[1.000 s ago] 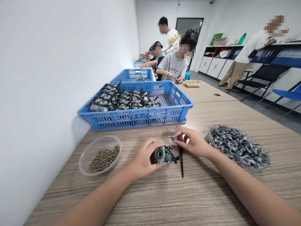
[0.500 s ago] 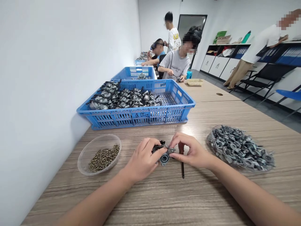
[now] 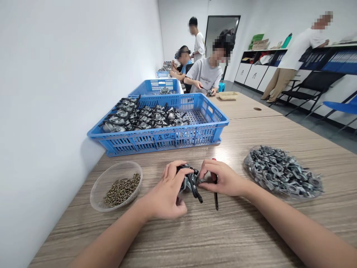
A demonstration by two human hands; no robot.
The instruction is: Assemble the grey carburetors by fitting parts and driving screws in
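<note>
My left hand (image 3: pixel 170 191) is wrapped round a grey metal carburetor-like part (image 3: pixel 192 181) with black hoses, one of which points down toward me. The fingers of my right hand (image 3: pixel 223 178) pinch its right side at a small metal piece (image 3: pixel 199 181), mostly hidden by the fingertips. A screwdriver (image 3: pixel 216 199) with a red handle and dark shaft shows behind and below my right hand; whether the hand touches it I cannot tell. To the left is a clear tub (image 3: pixel 96 190) of brass-coloured screws (image 3: pixel 122 190). A clear plastic container at right holds many grey metal pieces (image 3: pixel 284 173).
Across the table behind my hands stands a blue crate (image 3: pixel 167 139) filled with similar hosed metal parts; another blue crate (image 3: pixel 139 88) is beyond it. A white wall (image 3: pixel 55 93) borders the left. Co-workers sit and stand farther back, near a shallow tray (image 3: pixel 228 96).
The carburetor-like part has been turned: its round opening faced me before, and now a black hose points toward me. My left thumb has moved lower. The view has shifted slightly.
</note>
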